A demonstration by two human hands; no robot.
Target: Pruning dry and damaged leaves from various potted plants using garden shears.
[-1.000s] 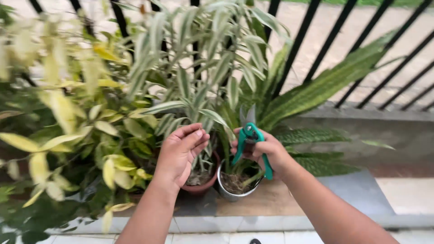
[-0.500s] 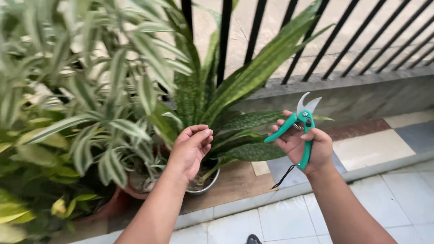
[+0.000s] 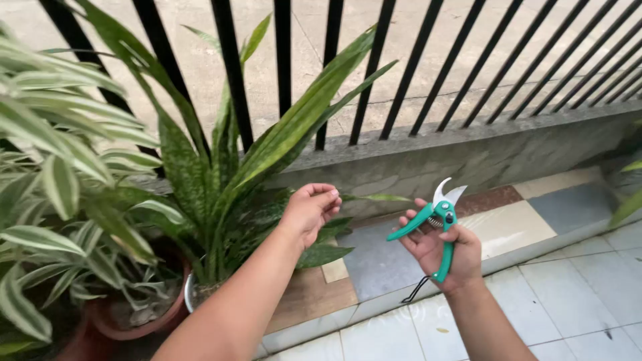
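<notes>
Pruning shears (image 3: 436,224) with green handles sit in the right hand (image 3: 441,247), whose grip wraps the lower handle, blades parted and pointing up, away from the body. Left of the shears, the left hand (image 3: 311,210) hangs loosely curled, holding nothing, beside the long-leaved potted plant (image 3: 221,167).

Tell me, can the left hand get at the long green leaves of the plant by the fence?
Probably yes. The left hand hangs empty right beside the long green leaves, nothing between; the right hand holds the green pruning shears.
</notes>
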